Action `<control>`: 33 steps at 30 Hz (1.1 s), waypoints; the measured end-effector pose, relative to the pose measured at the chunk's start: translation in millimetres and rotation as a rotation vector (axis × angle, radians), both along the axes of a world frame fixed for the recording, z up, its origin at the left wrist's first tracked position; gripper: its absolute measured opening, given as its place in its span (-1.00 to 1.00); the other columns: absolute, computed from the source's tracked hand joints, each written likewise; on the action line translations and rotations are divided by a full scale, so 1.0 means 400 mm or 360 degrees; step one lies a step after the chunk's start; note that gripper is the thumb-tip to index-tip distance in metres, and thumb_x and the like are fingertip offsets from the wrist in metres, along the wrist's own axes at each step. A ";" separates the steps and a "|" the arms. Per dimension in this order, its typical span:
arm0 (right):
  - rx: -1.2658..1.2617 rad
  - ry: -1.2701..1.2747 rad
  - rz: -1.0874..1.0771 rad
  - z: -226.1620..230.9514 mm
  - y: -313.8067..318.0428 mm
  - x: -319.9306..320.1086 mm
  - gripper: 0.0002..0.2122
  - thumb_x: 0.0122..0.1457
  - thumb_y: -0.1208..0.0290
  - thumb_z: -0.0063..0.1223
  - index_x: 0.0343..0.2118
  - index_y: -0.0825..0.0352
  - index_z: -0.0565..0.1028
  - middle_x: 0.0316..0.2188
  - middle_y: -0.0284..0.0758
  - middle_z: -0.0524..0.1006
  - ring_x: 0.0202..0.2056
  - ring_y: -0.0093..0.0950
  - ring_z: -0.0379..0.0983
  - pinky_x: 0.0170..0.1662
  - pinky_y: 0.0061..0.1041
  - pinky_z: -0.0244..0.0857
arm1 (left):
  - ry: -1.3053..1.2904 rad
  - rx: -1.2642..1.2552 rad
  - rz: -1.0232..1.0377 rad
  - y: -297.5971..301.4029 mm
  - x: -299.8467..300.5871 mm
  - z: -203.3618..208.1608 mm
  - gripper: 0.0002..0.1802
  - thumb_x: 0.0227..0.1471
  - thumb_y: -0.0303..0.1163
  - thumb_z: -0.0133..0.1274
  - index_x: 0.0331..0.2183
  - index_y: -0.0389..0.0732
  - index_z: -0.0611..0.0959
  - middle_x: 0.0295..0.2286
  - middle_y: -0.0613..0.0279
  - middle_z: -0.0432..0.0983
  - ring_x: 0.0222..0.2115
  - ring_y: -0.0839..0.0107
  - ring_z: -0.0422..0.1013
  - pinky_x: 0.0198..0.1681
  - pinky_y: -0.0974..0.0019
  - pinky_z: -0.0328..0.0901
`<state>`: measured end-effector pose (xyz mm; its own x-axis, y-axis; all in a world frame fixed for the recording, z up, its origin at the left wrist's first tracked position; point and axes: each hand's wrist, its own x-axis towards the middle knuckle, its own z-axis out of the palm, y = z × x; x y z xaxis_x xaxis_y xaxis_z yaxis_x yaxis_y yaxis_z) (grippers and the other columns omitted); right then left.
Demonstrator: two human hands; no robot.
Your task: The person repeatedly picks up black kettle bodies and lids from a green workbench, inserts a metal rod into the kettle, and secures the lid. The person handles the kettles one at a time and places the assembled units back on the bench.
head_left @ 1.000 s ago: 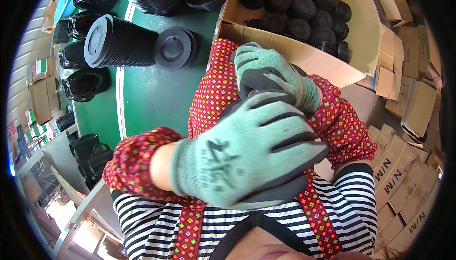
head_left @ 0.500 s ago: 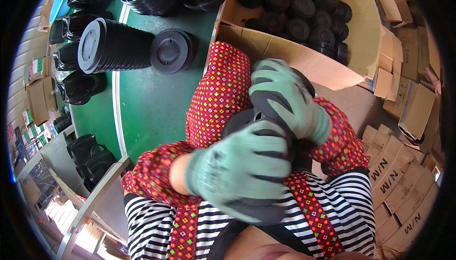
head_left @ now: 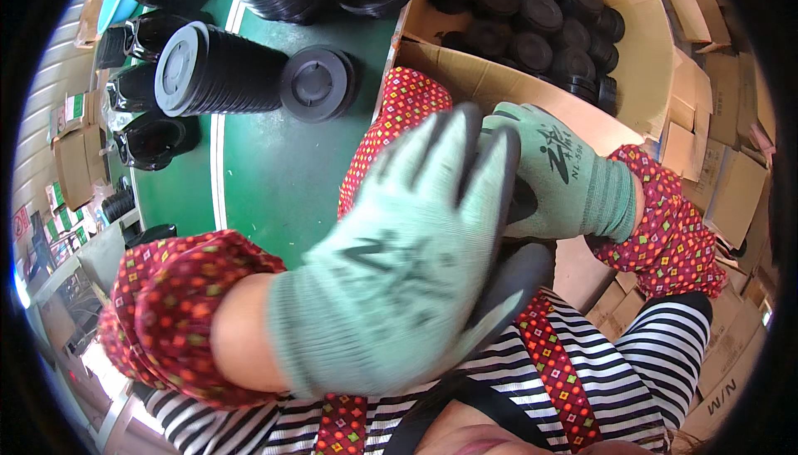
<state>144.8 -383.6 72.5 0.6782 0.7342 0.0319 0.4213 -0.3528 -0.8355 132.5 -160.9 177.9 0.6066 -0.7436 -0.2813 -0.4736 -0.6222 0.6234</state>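
Both hands wear pale green gloves with dark palms. My left hand (head_left: 391,264) is close and slightly blurred, its fingers stretched upward and its thumb apart; no object shows in it. Its fingertips overlap my right hand (head_left: 565,168), which is curled just beyond. Some dark material (head_left: 524,199) shows between the two hands, but whether it is a black part or the glove's own palm I cannot make out. Most of the right fingers are hidden. Red flowered cloth (head_left: 407,110) lies beneath and behind the hands.
A green-topped table (head_left: 258,172) on the left bears a leaning stack of black round parts (head_left: 220,73), a low stack of black discs (head_left: 320,85) and several shiny black pots (head_left: 158,139). An open cardboard box (head_left: 632,122) of black round pieces stands ahead right. Flattened cartons (head_left: 736,185) lie at far right.
My left hand has come up and straightened its fingers. My right hand has shifted right. The black part seen between the hands before is now mostly or wholly hidden. The view has shifted slightly.
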 end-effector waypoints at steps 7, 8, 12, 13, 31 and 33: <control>-0.0283 -0.0389 -0.0385 -0.023 0.043 -0.069 -0.43 -0.10 -0.09 0.42 -0.17 0.26 0.52 -0.33 -0.21 0.51 -0.25 -0.20 0.50 -0.14 -0.17 0.32 | 0.0309 0.0262 0.0011 0.019 0.064 -0.078 -0.14 0.15 -0.29 0.14 0.33 -0.50 0.19 -0.11 -0.34 0.57 -0.15 -0.21 0.57 -0.03 -0.02 0.46; -0.0328 -0.0325 -0.0447 -0.028 0.045 -0.079 -0.42 -0.08 -0.10 0.40 -0.15 0.27 0.51 -0.33 -0.21 0.50 -0.25 -0.20 0.49 -0.14 -0.16 0.31 | 0.0492 0.0290 -0.0022 0.039 0.079 -0.117 -0.20 0.15 -0.33 0.13 0.31 -0.45 0.26 -0.15 -0.30 0.60 -0.19 -0.19 0.59 -0.07 0.00 0.47; -0.0534 -0.0253 -0.0434 0.019 0.046 -0.092 -0.39 0.05 -0.08 0.31 0.00 0.33 0.50 -0.31 -0.21 0.47 -0.25 -0.24 0.48 -0.17 -0.17 0.31 | 0.0542 -0.0030 -0.0098 0.069 0.123 -0.191 -0.43 0.18 -0.36 0.17 0.19 -0.30 0.49 -0.28 -0.13 0.66 -0.31 -0.05 0.62 -0.23 0.07 0.49; -0.0596 -0.0262 -0.0428 0.028 0.042 -0.095 -0.38 0.07 -0.09 0.29 0.03 0.35 0.49 -0.32 -0.21 0.47 -0.27 -0.25 0.49 -0.20 -0.18 0.32 | 0.0497 -0.0064 -0.0159 0.073 0.133 -0.207 -0.47 0.18 -0.35 0.18 0.15 -0.29 0.53 -0.29 -0.11 0.66 -0.32 -0.04 0.62 -0.24 0.08 0.49; -0.0150 -0.0483 -0.0546 0.031 -0.019 -0.216 -0.18 -0.07 0.01 0.45 0.30 0.21 0.46 0.32 -0.06 0.33 0.33 0.05 0.21 0.42 0.17 -0.09 | -0.0151 -0.0651 0.0868 0.214 0.031 -0.316 -0.68 0.20 -0.46 0.16 -0.01 -0.31 0.66 -0.31 -0.15 0.64 -0.30 0.04 0.64 -0.16 0.19 0.47; 0.0027 -0.0278 -0.0494 -0.017 -0.017 -0.253 -0.10 -0.13 -0.06 0.53 0.28 0.30 0.46 0.27 -0.03 0.40 0.30 0.05 0.27 0.39 0.04 0.07 | -0.0287 -0.0534 0.1168 0.325 -0.040 -0.391 -0.72 0.27 -0.44 0.11 -0.03 -0.34 0.66 -0.35 -0.11 0.63 -0.35 0.11 0.63 -0.20 0.24 0.46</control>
